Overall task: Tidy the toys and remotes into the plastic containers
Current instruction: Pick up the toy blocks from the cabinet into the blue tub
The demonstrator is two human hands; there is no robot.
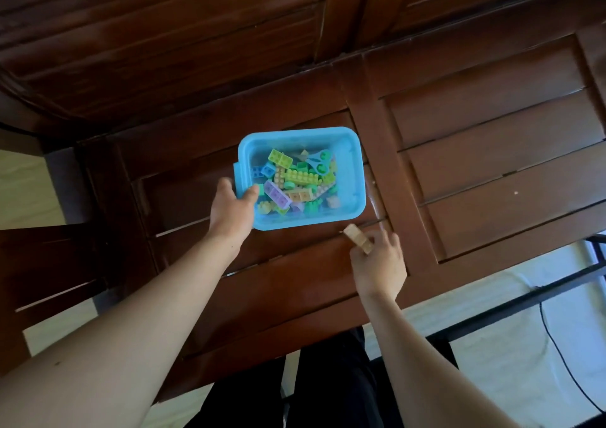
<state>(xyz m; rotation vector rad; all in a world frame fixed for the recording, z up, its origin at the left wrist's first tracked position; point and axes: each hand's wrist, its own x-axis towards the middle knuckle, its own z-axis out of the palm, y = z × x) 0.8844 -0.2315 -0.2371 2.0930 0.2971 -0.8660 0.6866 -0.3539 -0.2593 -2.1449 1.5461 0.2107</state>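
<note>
1. Head view: a blue plastic container (359,178) with no lid stands on a dark, slatted wooden surface (492,165), close to the middle of the frame. Its long sides run roughly from 9 to 3 o'clock.
2. Head view: the container holds a loose heap of pastel toy bricks (301,177) in green, yellow, purple and blue. A small pair of blue scissors (319,162) lies on top of them toward the container's 1 o'clock corner.
3. Head view: the left hand (231,206) is at the container's 8 o'clock corner. Its grip is closed on that corner, with the thumb hooked over the rim to the inside. A finger lies against the outer wall beside the side tab.
4. Head view: the right hand (378,263) is at 5 o'clock from the container. Its grip is closed round a tan brick (357,238), pinched in the fingertips. The brick's free end points toward 10 o'clock and sits just beside the container's near right corner, apart from it. Whether the brick touches the surface cannot be told.
5. Head view: a carved wooden panel (196,34) of the same dark wood rises at 12 o'clock. The person's legs in black trousers (331,378) show at 6 o'clock. At 4 o'clock, a black metal frame (524,300) and a thin black cable (557,345) lie over a pale floor.
</note>
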